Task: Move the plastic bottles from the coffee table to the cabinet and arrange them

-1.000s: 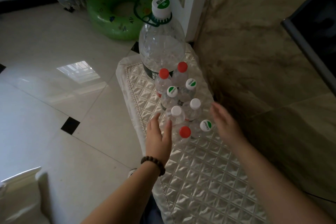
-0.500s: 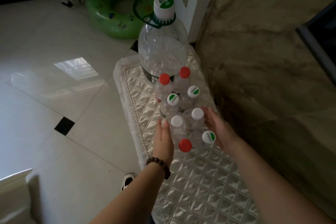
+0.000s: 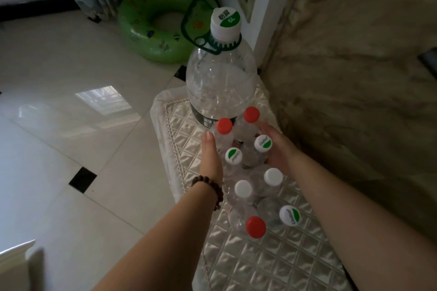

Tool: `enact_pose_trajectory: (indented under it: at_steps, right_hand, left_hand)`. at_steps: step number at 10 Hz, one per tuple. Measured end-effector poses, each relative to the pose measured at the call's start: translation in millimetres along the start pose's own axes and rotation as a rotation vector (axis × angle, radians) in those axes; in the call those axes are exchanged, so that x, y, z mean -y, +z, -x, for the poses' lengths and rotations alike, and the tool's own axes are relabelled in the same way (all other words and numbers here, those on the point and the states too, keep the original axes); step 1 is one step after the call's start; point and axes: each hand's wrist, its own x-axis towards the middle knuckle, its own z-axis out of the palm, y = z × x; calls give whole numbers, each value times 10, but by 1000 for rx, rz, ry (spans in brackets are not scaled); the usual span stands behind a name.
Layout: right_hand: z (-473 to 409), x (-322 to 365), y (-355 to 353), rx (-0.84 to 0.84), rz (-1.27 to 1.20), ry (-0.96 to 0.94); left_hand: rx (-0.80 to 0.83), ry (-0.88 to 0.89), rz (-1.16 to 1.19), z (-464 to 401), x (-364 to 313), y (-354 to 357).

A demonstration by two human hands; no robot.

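Now both hands flank the double row of small clear plastic bottles (image 3: 243, 168) on the quilted silver cloth of the worktop (image 3: 272, 264), just in front of the big clear 6L jug w/ white-green cap (image 3: 222, 82). Left hand (image 3: 211, 160) flat, fingers straight, against the row's left side; right hand (image 3: 277, 146) open, cupping the right side. Neither grips anything. Best squeeze evenly, low on the bodies, not the caps: empties prob. tip easily. Push toward the jug to close gaps.

Right hand (image 3: 276, 149) fingers partly hidden behind small bottles (image 3: 250, 156) at the cluster's 3 o'clock; contact unclear. Both forearms run off the bottom edge. A dark object (image 3: 429, 60) at the frame's 3 o'clock edge is cut off, unidentifiable. Bottle bases mask one another.
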Motion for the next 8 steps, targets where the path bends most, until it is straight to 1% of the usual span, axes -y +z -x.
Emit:
enact_pose_trajectory:
  at_steps: [1,3,4,5,6,7,8]
  right_hand:
    - [12,-32,19,36,-6,-11]
    - [18,-47,-24,31,-17,-14]
    - [15,-34,-38,21,12,-4]
    - [36,-21,-71,-61,74,-9]
    - [171,34,-75,-129,168,-34]
    - [402,149,-32,-226,230,-190]
    - [768,253,54,-307,358,-330]
  left_hand:
    - [-12,29,-9,68,-63,16]
    - [5,47,-43,66,-123,74]
    - [-24,46,-64,154,-210,125]
    - [-32,128,-129,327,-331,181]
    - [-101,344,-302,540,-454,249]
    - [-136,524,-440,651,-522,180]
    - [-144,596,-644,853,-643,75]
